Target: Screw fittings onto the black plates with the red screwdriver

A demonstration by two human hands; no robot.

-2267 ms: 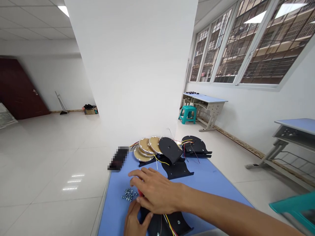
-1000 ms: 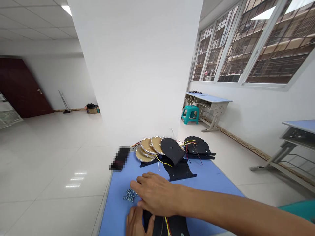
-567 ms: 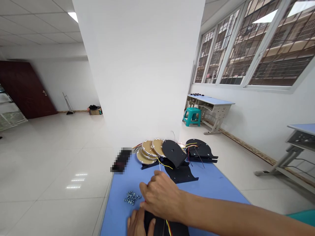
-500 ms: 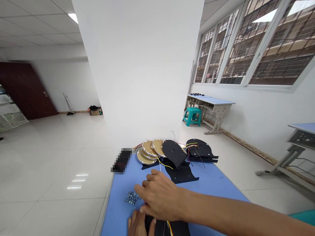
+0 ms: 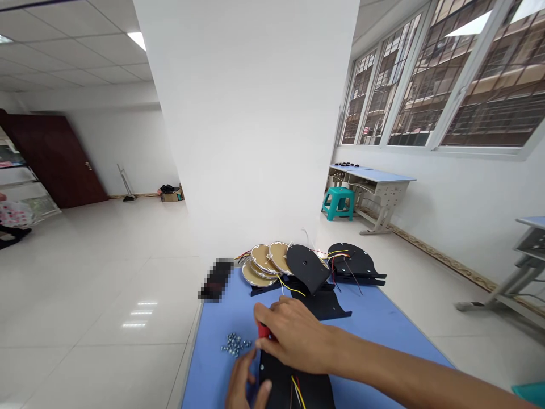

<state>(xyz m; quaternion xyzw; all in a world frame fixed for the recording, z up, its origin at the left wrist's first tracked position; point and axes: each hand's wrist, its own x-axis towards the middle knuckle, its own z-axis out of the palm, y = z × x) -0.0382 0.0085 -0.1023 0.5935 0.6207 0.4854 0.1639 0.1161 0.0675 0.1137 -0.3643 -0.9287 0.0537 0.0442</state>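
Note:
My right hand (image 5: 293,332) is closed around the red handle of a screwdriver (image 5: 263,330), held over the upper left corner of a black plate (image 5: 276,380). The screwdriver's tip is hidden. My left hand (image 5: 242,383) is open at the plate's left side, thumb and fingers apart, the thumb over the plate's edge. Yellow, red and white wires (image 5: 298,392) come out of this plate, and a silver screw (image 5: 261,367) shows near its left edge. A loose pile of small silver screws (image 5: 234,344) lies left of the plate.
Round tan discs (image 5: 260,258) with wires are stacked at the back of the blue table (image 5: 238,312). Black curved plates (image 5: 307,267) lie beside them, with more black plates (image 5: 353,262) at the right. A pixelated dark object (image 5: 217,278) lies at the back left. A white wall stands behind.
The red screwdriver handle now shows in my right hand. My left hand's fingers have spread off the plate's corner, uncovering a screw. The view has shifted slightly, and part of a person appears far left.

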